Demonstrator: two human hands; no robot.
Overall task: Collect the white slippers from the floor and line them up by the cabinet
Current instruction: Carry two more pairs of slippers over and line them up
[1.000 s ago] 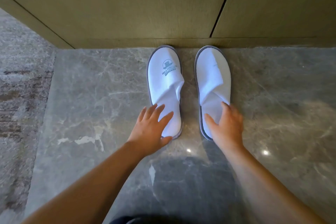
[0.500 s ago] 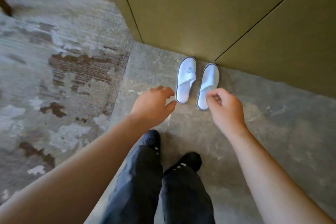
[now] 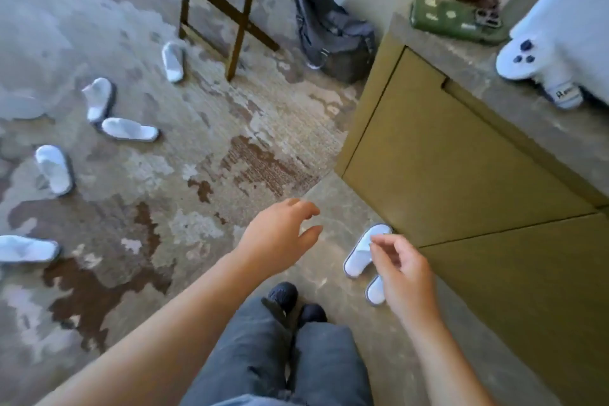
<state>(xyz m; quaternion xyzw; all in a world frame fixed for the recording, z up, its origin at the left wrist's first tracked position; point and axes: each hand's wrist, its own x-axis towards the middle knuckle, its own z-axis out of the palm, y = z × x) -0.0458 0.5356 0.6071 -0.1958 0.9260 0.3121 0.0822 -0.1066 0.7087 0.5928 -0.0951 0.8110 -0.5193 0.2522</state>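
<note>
Both our hands empty, fingers loosely curled: left hand [image 3: 280, 237], right hand [image 3: 403, 273]. First slipper pair [image 3: 362, 254] toes against cabinet [image 3: 461, 158], starting the row. Five loose slippers [image 3: 128, 129] scattered well away from cabinet.

Open carpet [image 3: 197, 148]; table legs [image 3: 242, 20] beyond.

Floor [image 3: 204, 128] w/ scattered white slippers [image 3: 129, 129], backpack [image 3: 333, 33].

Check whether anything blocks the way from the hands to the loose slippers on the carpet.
Nothing visible does. Open carpet lies between the left hand, the right hand and the nearest slippers. The wooden stand is beyond them.
</note>
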